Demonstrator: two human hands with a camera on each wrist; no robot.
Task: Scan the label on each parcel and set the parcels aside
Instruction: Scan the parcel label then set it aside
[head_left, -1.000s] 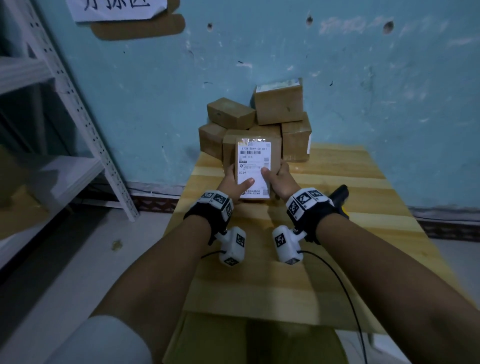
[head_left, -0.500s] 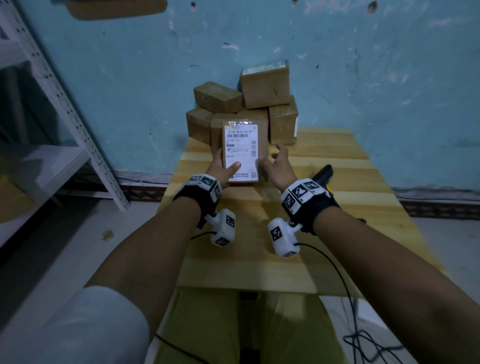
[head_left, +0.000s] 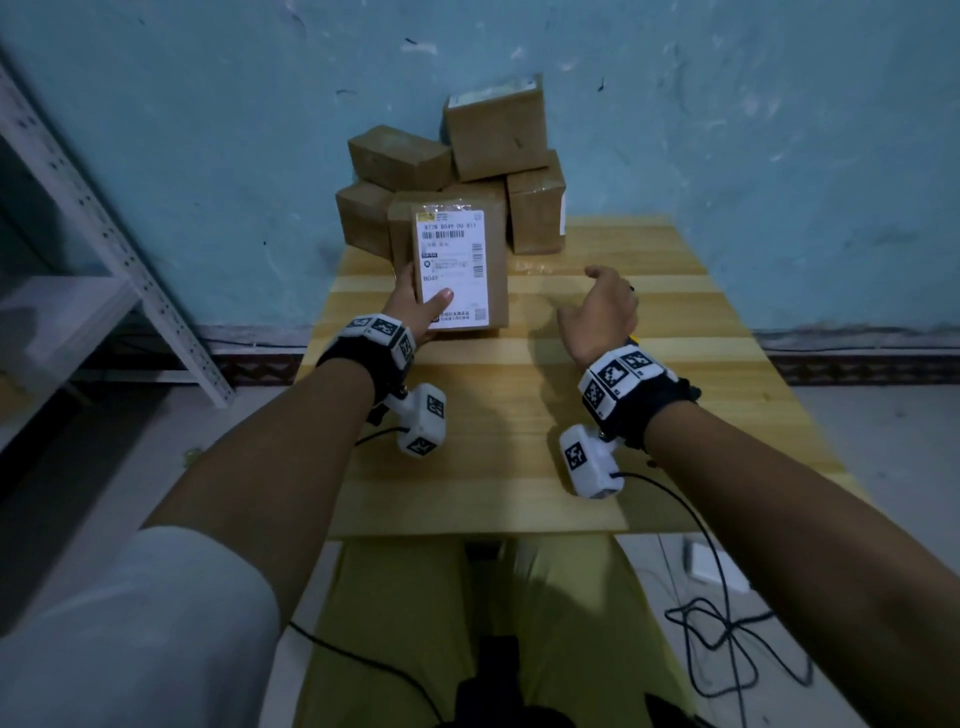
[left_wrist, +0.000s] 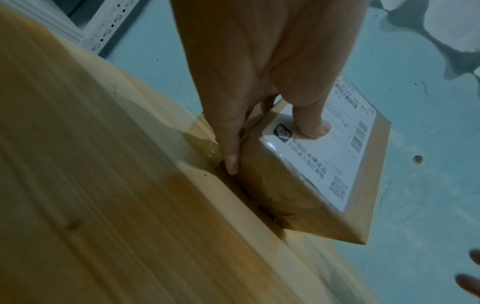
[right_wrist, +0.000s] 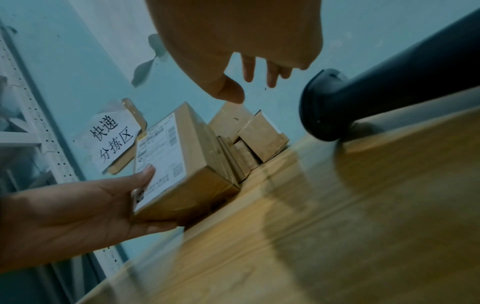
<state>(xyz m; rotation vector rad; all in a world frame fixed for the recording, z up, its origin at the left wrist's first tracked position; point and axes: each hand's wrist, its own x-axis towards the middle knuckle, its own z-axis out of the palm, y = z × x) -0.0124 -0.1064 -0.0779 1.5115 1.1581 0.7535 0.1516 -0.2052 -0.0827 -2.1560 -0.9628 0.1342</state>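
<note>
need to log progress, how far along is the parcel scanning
Done: nothing visibly scanned or set aside; I cannot tell whether any earlier parcel went out of view.
In hand: the left hand grips one labelled parcel, label up, while the right hand is open and empty beside the black scanner on the table.
Left: scanning this parcel, then the stacked parcels at the wall.

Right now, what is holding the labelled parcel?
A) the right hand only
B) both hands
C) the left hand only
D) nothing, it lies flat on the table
C: the left hand alone has its grip on the labelled parcel, thumb on the label, while the right hand hangs open, apart from it, near the black scanner.
</note>
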